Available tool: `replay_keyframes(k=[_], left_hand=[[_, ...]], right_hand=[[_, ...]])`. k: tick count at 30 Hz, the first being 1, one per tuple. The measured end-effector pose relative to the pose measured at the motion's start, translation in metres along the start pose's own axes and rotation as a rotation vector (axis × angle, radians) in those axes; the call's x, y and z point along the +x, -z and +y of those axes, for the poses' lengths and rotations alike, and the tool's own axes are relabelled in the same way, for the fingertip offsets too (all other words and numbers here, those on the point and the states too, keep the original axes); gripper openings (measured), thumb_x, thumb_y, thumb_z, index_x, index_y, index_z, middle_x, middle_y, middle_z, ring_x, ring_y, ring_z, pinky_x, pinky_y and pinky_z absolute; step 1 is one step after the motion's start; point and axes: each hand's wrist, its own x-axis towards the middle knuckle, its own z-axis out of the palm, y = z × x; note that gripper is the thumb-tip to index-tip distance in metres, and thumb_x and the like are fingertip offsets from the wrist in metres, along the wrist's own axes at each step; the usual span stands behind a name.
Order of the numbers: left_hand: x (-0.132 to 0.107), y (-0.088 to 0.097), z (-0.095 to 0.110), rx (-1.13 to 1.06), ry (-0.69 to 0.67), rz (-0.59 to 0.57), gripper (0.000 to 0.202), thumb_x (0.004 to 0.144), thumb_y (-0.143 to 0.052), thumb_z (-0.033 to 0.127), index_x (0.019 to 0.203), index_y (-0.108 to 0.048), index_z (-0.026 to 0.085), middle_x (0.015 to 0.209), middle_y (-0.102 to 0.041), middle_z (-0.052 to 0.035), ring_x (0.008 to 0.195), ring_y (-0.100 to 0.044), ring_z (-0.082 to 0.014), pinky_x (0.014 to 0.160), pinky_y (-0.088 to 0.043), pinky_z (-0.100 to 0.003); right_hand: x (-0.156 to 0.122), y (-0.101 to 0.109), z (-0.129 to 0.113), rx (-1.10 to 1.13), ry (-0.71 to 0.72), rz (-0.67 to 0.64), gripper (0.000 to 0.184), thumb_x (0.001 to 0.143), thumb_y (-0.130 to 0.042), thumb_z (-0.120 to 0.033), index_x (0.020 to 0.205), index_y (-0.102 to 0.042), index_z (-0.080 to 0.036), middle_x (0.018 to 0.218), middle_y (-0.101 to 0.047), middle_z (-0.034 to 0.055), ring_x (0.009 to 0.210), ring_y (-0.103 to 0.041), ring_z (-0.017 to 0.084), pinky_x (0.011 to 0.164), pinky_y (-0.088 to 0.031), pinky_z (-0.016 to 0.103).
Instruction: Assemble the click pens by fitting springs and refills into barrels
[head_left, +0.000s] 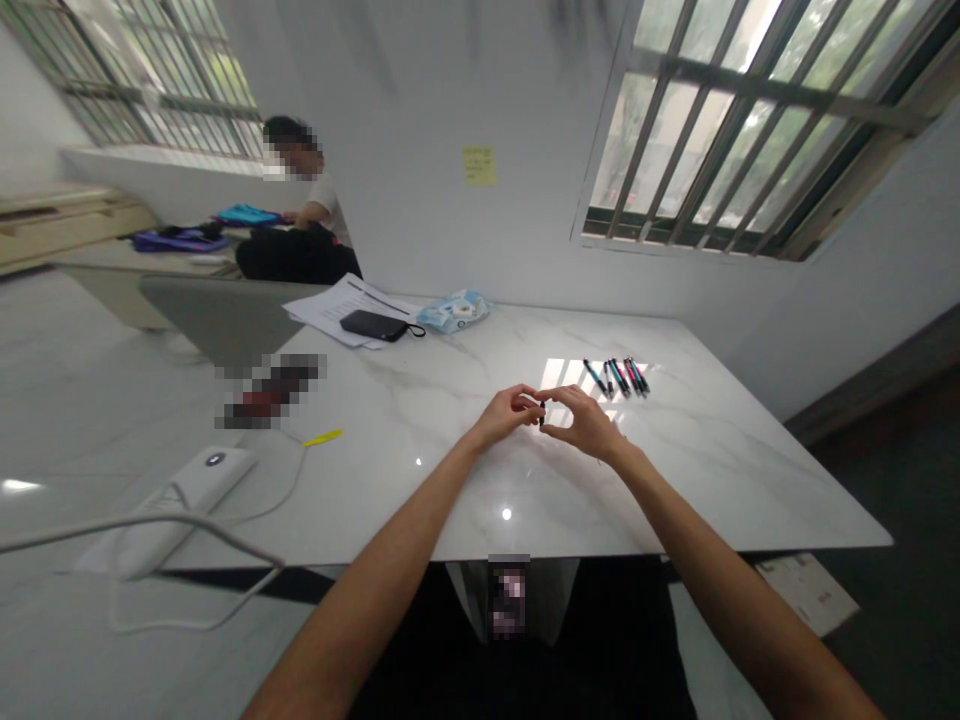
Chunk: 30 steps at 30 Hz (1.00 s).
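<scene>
Both my hands meet over the middle of the white marble table (675, 470). My left hand (507, 412) and my right hand (583, 420) pinch a small dark object (541, 412) between their fingertips; it looks like a pen or a pen part, too small to name surely. Just beyond my right hand lies a row of several pens (619, 377) with coloured barrels, in a patch of sunlight.
At the table's far left lie papers (339, 303), a black pouch (373, 325) and a pack of wipes (452, 311). A yellow item (323, 437) and a white power bank (212, 473) with cable sit at the left. Another person (304, 215) sits at a farther table.
</scene>
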Motion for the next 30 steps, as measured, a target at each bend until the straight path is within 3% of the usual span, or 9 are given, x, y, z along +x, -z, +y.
replay_keyframes(k=[4,8,12,15,19,24,30], left_hand=[[0.002,0.004,0.001,0.023,-0.028,0.052,0.041,0.073,-0.089,0.042,0.099,-0.071,0.016,0.083,-0.077,-0.0044,0.073,-0.070,-0.0151,0.074,-0.055,-0.029],[0.007,0.007,0.001,0.072,-0.049,0.157,0.029,0.074,-0.081,0.034,0.096,-0.071,0.017,0.085,-0.074,-0.0025,0.070,-0.069,-0.0134,0.069,-0.053,-0.026],[0.010,0.006,-0.002,0.186,-0.068,0.212,0.024,0.077,-0.075,0.029,0.099,-0.074,0.018,0.087,-0.073,-0.0025,0.068,-0.066,-0.0121,0.065,-0.050,-0.024],[0.010,0.005,-0.006,0.269,-0.102,0.255,0.023,0.079,-0.074,0.028,0.100,-0.076,0.019,0.089,-0.072,-0.0024,0.067,-0.065,-0.0110,0.062,-0.048,-0.023],[0.012,0.004,-0.013,0.237,-0.153,0.241,0.022,0.084,-0.076,0.035,0.099,-0.074,0.019,0.083,-0.069,-0.0001,0.063,-0.062,-0.0094,0.061,-0.048,-0.023],[0.016,0.005,-0.020,0.205,-0.164,0.274,0.029,0.082,-0.084,0.042,0.097,-0.076,0.018,0.083,-0.072,-0.0014,0.065,-0.063,-0.0103,0.063,-0.050,-0.024],[0.015,0.002,-0.021,0.237,-0.183,0.272,0.029,0.080,-0.087,0.041,0.094,-0.077,0.018,0.090,-0.079,-0.0049,0.077,-0.070,-0.0142,0.072,-0.054,-0.027]], right_hand=[[-0.004,0.008,0.012,-0.032,-0.152,0.011,0.057,0.084,-0.090,-0.025,0.138,-0.071,-0.026,0.125,-0.079,0.0095,0.112,-0.072,0.030,0.098,-0.060,0.048],[-0.014,0.025,0.034,-0.119,-0.344,-0.131,0.028,0.087,-0.084,-0.024,0.114,-0.081,-0.023,0.103,-0.082,0.0080,0.091,-0.076,0.026,0.085,-0.060,0.040],[-0.016,0.024,0.040,-0.120,-0.375,-0.209,0.015,0.089,-0.075,-0.016,0.100,-0.083,-0.022,0.090,-0.082,0.0055,0.080,-0.074,0.021,0.081,-0.057,0.035],[-0.006,0.014,0.042,-0.032,-0.350,-0.069,0.013,0.089,-0.075,-0.023,0.098,-0.083,-0.022,0.085,-0.081,0.0046,0.075,-0.071,0.020,0.079,-0.056,0.035],[0.018,-0.007,0.046,0.306,-0.370,0.118,0.024,0.080,-0.085,-0.040,0.096,-0.081,-0.021,0.087,-0.082,0.0040,0.079,-0.073,0.020,0.081,-0.060,0.037],[0.035,-0.031,0.046,0.635,-0.344,0.187,0.034,0.072,-0.092,-0.043,0.091,-0.077,-0.019,0.091,-0.081,0.0043,0.087,-0.075,0.019,0.091,-0.062,0.039],[0.025,-0.035,0.042,0.745,-0.347,0.229,0.034,0.071,-0.094,-0.041,0.092,-0.075,-0.022,0.094,-0.080,0.0032,0.092,-0.075,0.019,0.096,-0.064,0.041]])
